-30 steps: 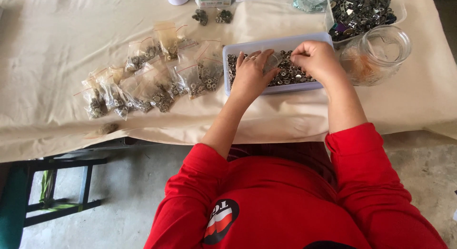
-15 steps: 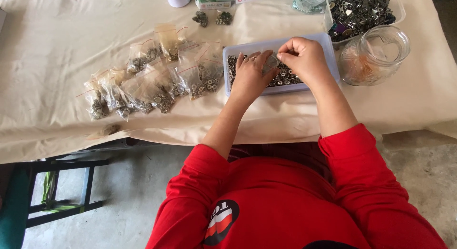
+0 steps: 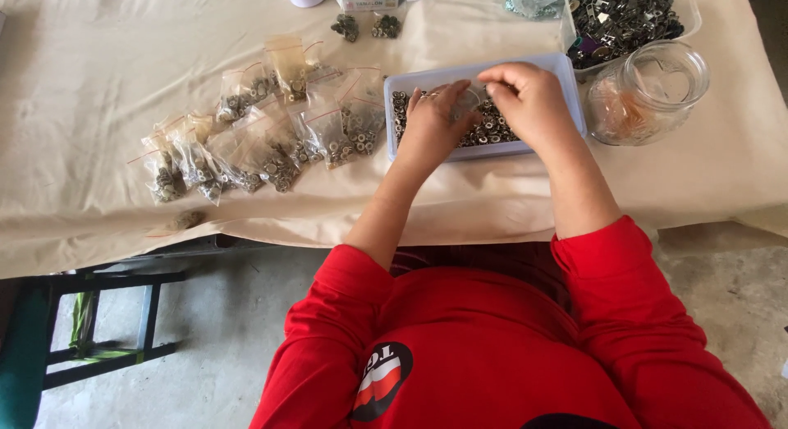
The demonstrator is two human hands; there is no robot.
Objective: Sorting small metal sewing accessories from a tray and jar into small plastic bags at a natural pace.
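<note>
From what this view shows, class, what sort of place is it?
Probably a small home workshop for sorting metal fasteners: a cloth-covered table, small clear plastic bags of metal parts, and a pale rectangular plastic tray of metal rings under both hands.

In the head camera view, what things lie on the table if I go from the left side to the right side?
Cluster of small clear bags of metal pieces → pale rectangular tray of metal rings, with the left hand and right hand over it → clear glass jar.
</note>
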